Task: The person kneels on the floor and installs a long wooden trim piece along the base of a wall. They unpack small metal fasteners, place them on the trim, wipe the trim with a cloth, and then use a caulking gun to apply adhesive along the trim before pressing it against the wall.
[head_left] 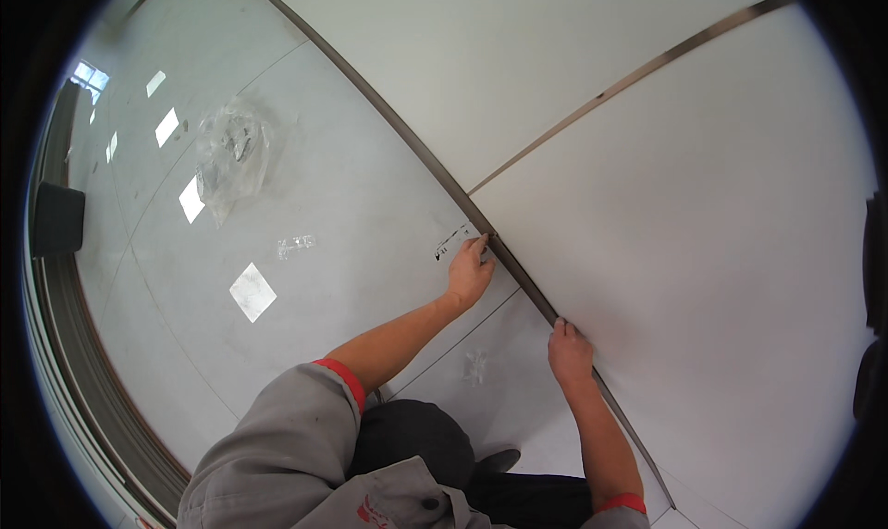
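Note:
A long dark brown skirting strip (407, 133) runs diagonally along the foot of the white wall panels (703, 252). My left hand (472, 275) is at the middle of this strip, fingertips pinched together against it from the floor side. Nearer to me, my right hand (571, 351) has its fingers curled over the strip's upper edge. Whatever lies under the fingertips is hidden. Just beside my left hand, some black marks (451, 242) show on the floor; I cannot tell whether they are on a clear wrapper.
On the glossy grey tiled floor (361, 215) lie a crumpled clear plastic bag (231, 159), a flat clear wrapper (296, 245) and a small clear scrap (475, 367). A brown vertical trim (638, 62) divides the wall panels. A dark box-like object (57, 219) stands at the far left.

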`<action>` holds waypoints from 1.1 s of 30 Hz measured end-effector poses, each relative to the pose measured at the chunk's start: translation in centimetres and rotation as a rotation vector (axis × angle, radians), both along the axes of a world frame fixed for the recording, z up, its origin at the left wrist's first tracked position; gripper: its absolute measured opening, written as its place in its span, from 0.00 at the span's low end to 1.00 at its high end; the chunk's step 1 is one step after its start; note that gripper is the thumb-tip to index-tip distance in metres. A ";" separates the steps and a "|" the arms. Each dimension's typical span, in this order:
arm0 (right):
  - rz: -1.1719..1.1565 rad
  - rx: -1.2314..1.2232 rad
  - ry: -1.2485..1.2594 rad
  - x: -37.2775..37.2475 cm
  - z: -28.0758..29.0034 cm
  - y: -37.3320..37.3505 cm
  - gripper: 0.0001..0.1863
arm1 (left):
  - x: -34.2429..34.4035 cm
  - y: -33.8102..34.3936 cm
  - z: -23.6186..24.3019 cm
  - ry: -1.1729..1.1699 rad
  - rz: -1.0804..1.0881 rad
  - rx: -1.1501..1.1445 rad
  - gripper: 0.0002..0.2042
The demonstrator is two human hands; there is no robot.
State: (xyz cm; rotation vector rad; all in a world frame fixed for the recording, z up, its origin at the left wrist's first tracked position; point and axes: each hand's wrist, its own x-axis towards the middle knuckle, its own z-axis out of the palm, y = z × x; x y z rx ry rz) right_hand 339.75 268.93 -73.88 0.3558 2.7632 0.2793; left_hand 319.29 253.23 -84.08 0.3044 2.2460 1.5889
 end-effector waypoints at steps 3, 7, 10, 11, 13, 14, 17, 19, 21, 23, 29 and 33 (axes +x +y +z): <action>0.002 0.010 0.012 0.1 -0.3 -0.1 0.19 | 0.0 -0.2 0.3 -0.034 -0.004 0.016 0.26; 0.041 0.028 0.149 0.8 -1.2 0.3 0.14 | 0.2 0.0 0.7 -0.065 -0.009 0.019 0.26; 0.018 0.021 0.154 0.9 -1.3 0.4 0.14 | 0.4 0.3 0.6 -0.056 0.031 0.069 0.26; 0.001 0.011 0.148 0.9 -1.3 0.4 0.14 | 0.5 0.4 0.7 -0.069 0.028 0.061 0.26; -0.027 -0.005 0.112 0.7 -0.9 0.2 0.14 | 0.4 0.4 0.6 -0.092 0.023 0.042 0.26; -0.039 -0.011 0.082 0.3 -0.4 -0.2 0.14 | 0.4 0.3 0.6 -0.087 0.027 0.038 0.26; -0.064 -0.018 0.044 0.2 0.1 -0.4 0.15 | 0.4 0.3 0.3 -0.068 0.033 0.036 0.24; -0.065 -0.022 0.039 0.2 0.0 -0.5 0.16 | 0.2 0.3 0.1 -0.048 0.040 0.041 0.22; -0.056 -0.029 0.039 0.2 -0.1 -0.6 0.16 | 0.0 0.0 -0.2 -0.040 0.057 0.023 0.21; -0.065 -0.042 0.035 0.2 -0.2 -0.7 0.17 | -0.2 -0.3 0.0 -0.045 0.073 0.030 0.19; -0.197 -0.199 -0.005 3.0 -2.4 1.6 0.15 | -0.6 -0.9 0.6 -0.089 0.016 0.097 0.17; -0.121 -0.503 0.000 3.7 -3.7 1.2 0.15 | -2.2 -6.2 -4.1 -0.363 0.053 0.247 0.14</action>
